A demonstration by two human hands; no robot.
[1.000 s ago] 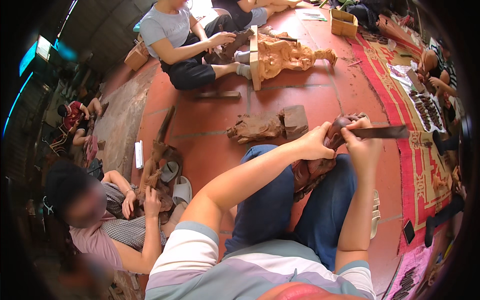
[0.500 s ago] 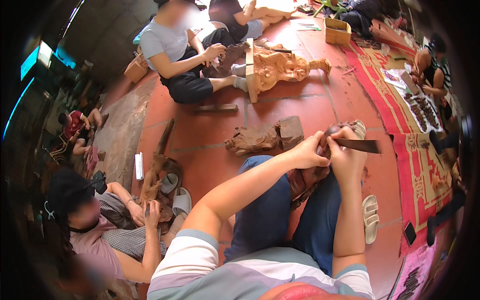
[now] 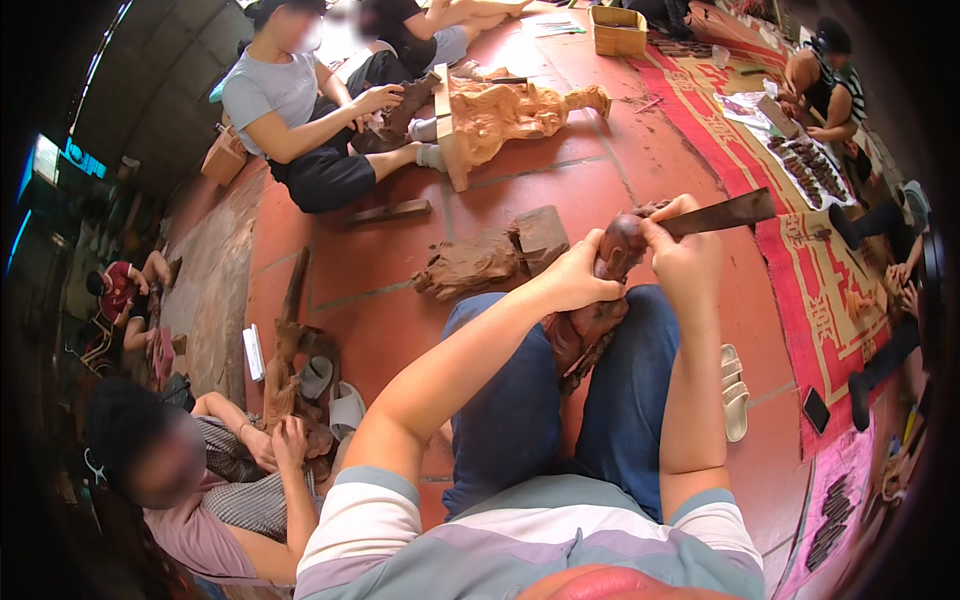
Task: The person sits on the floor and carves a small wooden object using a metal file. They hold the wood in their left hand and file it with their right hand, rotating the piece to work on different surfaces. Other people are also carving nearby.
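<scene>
Between my knees stands a dark reddish-brown carved wooden figure [image 3: 588, 325], its rounded, smooth head [image 3: 624, 232] showing at the top. My left hand [image 3: 580, 277] is closed round the side of that head and neck. In my right hand [image 3: 686, 255], fingers pinch a thin, flat dark-brown strip [image 3: 728, 212] against the head. The strip's free end sticks out to the right and slightly upward; its inner end is hidden under my fingers. The figure's lower part is partly covered by my legs.
A rough wood carving [image 3: 468, 265] lies on the red tiles ahead, with a larger pale carved statue [image 3: 520, 112] beyond it. Co-workers sit at the left [image 3: 180, 480] and far left [image 3: 290, 110]. Sandals [image 3: 734, 395], a phone [image 3: 816, 410] and a red-yellow mat [image 3: 780, 300] are at right.
My view has shifted, so the surroundings sit further left. More of the figure's head now shows. The strip in my right hand has tilted, its free end pointing higher.
</scene>
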